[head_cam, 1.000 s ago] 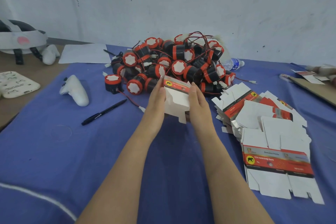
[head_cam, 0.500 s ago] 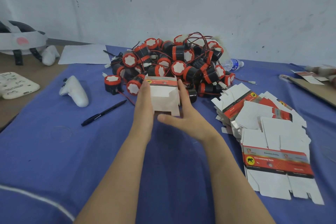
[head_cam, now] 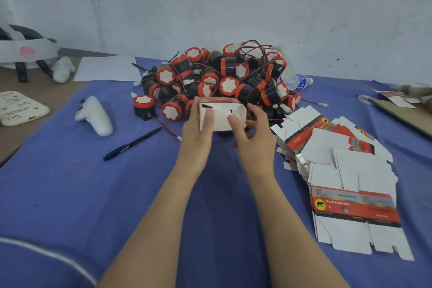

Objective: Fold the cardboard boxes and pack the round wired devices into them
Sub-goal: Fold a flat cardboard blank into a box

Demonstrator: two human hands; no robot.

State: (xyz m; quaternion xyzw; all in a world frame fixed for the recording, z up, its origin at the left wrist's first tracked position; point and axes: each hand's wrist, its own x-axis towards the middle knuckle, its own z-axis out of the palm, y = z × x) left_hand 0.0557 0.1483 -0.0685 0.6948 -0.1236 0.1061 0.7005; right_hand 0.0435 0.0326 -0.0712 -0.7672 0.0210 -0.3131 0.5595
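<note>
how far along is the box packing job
Barely started: nothing packed shows. In hand: the left hand and right hand hold one box, thumbs pressing its white flaps. To do: the pile of round devices and the stack of flat boxes.

We identify this place as a small assembly and packing workshop, on the following evidence. A blue cloth (head_cam: 70, 194) covers the work surface. A heap of identical round wired devices (head_cam: 229, 86) lies loose and in bulk at the far side. A stack of flat printed box blanks (head_cam: 346, 170) lies fanned out at the right. The left hand (head_cam: 198, 133) and the right hand (head_cam: 254, 138) hold one part-folded box (head_cam: 219, 119), so we note packing by hand. The wall (head_cam: 210, 7) behind is bare, white and scuffed. A pen (head_cam: 132, 144), a sheet of paper (head_cam: 107, 68) and a cardboard sheet (head_cam: 406, 114) lie near the heap
</note>
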